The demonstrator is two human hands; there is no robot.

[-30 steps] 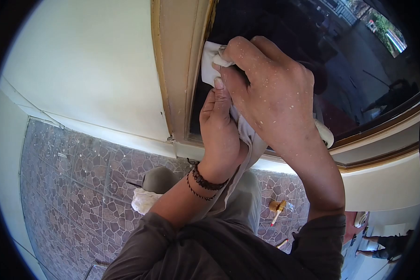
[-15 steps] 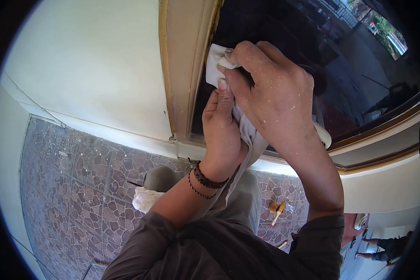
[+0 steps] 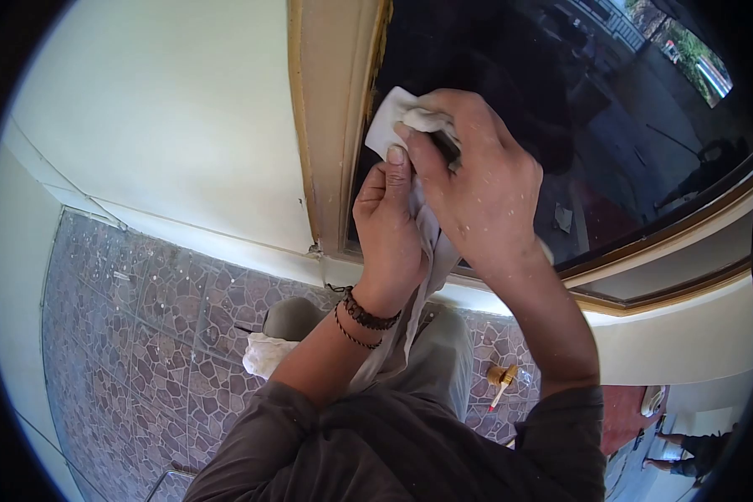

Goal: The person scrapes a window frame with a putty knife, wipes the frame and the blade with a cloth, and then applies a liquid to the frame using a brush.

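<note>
A white cloth (image 3: 385,121) is bunched between my two hands, in front of dark window glass (image 3: 577,109). My left hand (image 3: 386,209) grips it from below, thumb upright against its lower edge. Above and to the right, my right hand (image 3: 494,184) pinches a folded part of the cloth between thumb and fingers. A flat white end sticks out to the left of the fingertips. A long greyish length of cloth hangs down beside my left wrist. Whether anything lies inside the folds is hidden.
A wooden window frame (image 3: 336,134) borders the glass beside a pale wall (image 3: 167,125). On the stone-patterned floor (image 3: 159,335) are a brush (image 3: 500,385) to the right and a crumpled whitish cloth (image 3: 263,356) to the left. Another person's legs (image 3: 678,452) show at lower right.
My right hand has shifted slightly left and down, its fingers now curled over a fold. The cloth's white end has tilted and lowered a little. My left hand keeps its hold.
</note>
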